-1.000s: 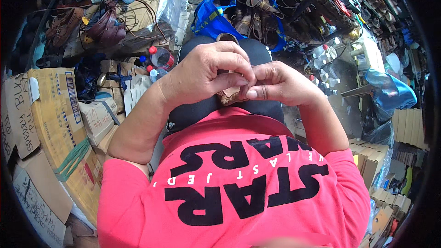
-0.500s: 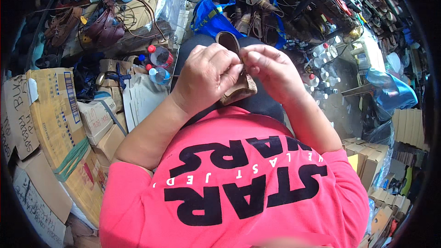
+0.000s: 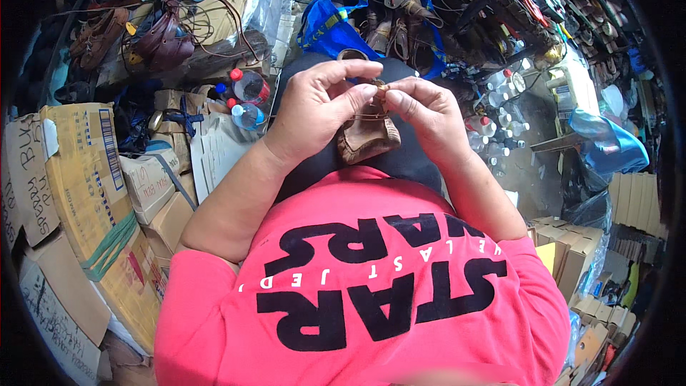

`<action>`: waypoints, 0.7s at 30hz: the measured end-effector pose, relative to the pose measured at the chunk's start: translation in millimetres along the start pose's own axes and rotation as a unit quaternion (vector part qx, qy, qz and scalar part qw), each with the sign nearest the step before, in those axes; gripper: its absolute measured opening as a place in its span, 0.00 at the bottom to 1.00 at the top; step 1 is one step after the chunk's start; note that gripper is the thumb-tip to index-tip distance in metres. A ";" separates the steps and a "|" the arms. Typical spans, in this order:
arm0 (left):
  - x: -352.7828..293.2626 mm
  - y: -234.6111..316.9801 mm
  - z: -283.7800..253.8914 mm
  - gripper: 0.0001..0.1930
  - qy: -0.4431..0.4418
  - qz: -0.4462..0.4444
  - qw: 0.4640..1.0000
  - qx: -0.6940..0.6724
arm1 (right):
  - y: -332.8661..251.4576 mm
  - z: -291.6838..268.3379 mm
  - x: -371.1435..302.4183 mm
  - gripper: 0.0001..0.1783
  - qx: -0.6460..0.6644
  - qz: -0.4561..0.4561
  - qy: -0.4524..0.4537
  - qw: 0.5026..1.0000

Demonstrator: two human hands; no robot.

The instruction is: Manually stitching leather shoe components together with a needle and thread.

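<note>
Pinching indistinct lace (image 3: 381,91), right hand (image 3: 426,111); left hand (image 3: 316,109), can't tell grip; shoe (image 3: 368,137) partly hidden

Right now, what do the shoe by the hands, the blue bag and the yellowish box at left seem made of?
The shoe: probably leather, brown and fairly matte; its ridged edge looks stitched. The blue bag: likely thin plastic, with a slight sheen along its crumpled folds. The box: apparently cardboard, dull, with flat printed panels.

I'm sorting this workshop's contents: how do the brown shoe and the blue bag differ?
The shoe is brown; the bag is bright blue. The shoe is at the left hand and right hand; the bag lies beyond both. The shoe looks smaller than the bag.
</note>
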State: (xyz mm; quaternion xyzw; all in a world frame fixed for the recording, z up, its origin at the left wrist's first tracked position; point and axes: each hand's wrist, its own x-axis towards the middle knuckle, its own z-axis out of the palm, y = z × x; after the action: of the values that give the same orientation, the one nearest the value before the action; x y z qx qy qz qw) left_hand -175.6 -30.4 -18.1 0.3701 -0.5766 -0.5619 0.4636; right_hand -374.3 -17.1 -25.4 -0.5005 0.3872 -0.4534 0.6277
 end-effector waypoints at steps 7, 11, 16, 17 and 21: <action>0.9 -1.0 3.2 0.07 -0.001 0.119 0.964 0.239 | 7.0 -4.7 2.4 0.13 0.082 0.069 0.006 0.994; 7.8 -9.5 -0.1 0.08 -0.005 0.338 0.883 0.325 | 9.3 -14.7 4.3 0.12 0.181 0.142 -0.037 0.972; 3.2 -9.8 -4.8 0.06 -0.036 0.298 0.895 0.331 | -8.4 -2.5 -0.6 0.11 0.008 0.122 0.010 0.992; 2.3 -7.2 -4.2 0.06 -0.036 0.297 0.895 0.330 | -11.0 -1.4 -2.6 0.10 -0.150 0.046 0.002 0.988; -0.7 -5.7 0.9 0.04 -0.042 0.156 0.953 0.257 | -12.0 -2.3 -0.2 0.06 -0.419 -0.143 -0.022 0.896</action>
State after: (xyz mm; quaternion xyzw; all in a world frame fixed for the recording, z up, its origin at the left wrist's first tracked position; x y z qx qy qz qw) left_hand -176.8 -30.0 -23.9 0.3577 -0.7711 -0.3306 0.4099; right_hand -378.7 -18.6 -14.0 -0.7772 0.4515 -0.3226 0.2966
